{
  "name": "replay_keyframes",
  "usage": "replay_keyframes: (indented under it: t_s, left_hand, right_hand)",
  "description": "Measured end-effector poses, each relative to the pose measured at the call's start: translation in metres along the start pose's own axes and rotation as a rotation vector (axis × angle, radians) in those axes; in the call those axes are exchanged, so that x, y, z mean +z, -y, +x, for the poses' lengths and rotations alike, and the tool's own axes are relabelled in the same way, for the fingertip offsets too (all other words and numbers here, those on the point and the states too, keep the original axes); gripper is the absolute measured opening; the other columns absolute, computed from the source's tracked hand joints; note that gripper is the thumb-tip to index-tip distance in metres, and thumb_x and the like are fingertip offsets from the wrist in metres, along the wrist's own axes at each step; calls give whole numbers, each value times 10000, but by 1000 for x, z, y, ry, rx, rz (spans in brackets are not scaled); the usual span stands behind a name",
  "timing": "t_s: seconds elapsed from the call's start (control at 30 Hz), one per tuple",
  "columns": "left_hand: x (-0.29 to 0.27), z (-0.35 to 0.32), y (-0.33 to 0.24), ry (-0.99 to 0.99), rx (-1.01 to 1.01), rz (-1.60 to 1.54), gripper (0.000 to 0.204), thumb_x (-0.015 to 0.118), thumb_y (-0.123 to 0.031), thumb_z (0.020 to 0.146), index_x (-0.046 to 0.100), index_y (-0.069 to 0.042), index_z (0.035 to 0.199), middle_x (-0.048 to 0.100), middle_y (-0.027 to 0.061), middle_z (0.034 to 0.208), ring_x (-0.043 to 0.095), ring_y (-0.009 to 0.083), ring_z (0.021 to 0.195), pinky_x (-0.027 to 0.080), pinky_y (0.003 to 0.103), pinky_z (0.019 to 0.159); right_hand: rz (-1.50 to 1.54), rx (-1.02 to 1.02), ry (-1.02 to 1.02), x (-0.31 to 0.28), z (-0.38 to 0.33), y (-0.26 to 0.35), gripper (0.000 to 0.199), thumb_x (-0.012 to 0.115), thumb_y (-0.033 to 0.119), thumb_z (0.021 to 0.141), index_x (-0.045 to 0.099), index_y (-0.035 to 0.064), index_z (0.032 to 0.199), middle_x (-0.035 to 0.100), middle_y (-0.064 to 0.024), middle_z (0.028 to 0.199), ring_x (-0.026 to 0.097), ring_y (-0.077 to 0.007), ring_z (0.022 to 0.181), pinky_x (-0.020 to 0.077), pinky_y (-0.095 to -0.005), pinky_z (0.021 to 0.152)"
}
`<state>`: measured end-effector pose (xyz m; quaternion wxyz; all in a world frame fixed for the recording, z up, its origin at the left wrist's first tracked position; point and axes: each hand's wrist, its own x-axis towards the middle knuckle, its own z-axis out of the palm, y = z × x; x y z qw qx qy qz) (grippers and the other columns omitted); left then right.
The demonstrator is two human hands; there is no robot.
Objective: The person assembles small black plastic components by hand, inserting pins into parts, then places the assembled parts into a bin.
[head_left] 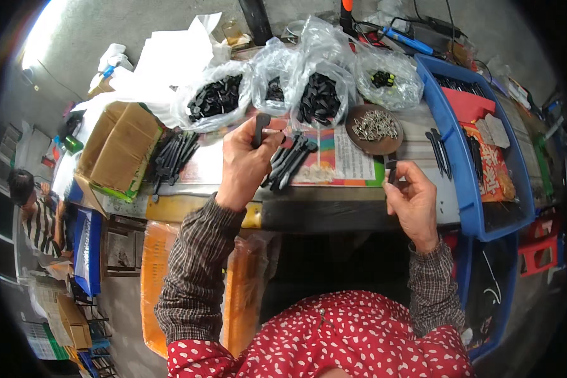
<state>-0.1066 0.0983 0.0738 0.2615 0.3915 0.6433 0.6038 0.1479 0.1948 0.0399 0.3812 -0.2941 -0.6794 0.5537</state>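
My left hand (249,160) is raised over the worktable, its fingers closed on a black plastic piece (259,129) with a broad end pointing up. My right hand (414,203), near the table's front edge, pinches a small black part (391,169) between thumb and fingers; most of that part is hidden. Beside the left hand lies a pile of long black handle-like pieces (291,165) on a colourful printed sheet (343,160). A round brown dish (364,146) heaped with small metal screws (377,125) sits just beyond the right hand.
Several clear plastic bags (268,60) of black parts line the back. More black pieces (172,154) lie by a cardboard box (116,151) at left. A blue tray (463,189) stands at right. Orange crates (154,283) are below the table; a person (41,214) sits far left.
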Motion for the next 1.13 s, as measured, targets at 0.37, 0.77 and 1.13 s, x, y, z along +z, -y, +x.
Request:
replay_keyframes:
  t_s: [0.37, 0.77, 1.13]
  left_hand:
    - [24, -98, -2, 95, -168, -283, 168, 615, -129, 905, 623, -22, 1034, 691, 86, 853, 407, -2, 478, 309, 153, 419]
    - [42, -132, 15, 74, -214, -453, 96, 663, -86, 875, 646, -33, 953, 611, -47, 780, 416, -19, 548, 303, 137, 444]
    - [48, -142, 21, 23, -214, -468, 135, 687, -82, 858, 664, -41, 984, 624, -34, 833, 467, -3, 618, 336, 142, 467]
  right_hand:
    - [-20, 3, 186, 19, -30, 15, 114, 652, 32, 846, 559, -10, 895, 521, 19, 733, 468, -22, 596, 387, -191, 506]
    - [-24, 106, 383, 33, -60, 17, 165, 658, 37, 845, 551, -40, 944, 581, -31, 779, 537, -46, 671, 455, -213, 571]
    - [-107, -48, 405, 41, -68, 0, 193, 678, 44, 818, 560, -29, 953, 553, -45, 740, 519, -76, 618, 431, -239, 533]
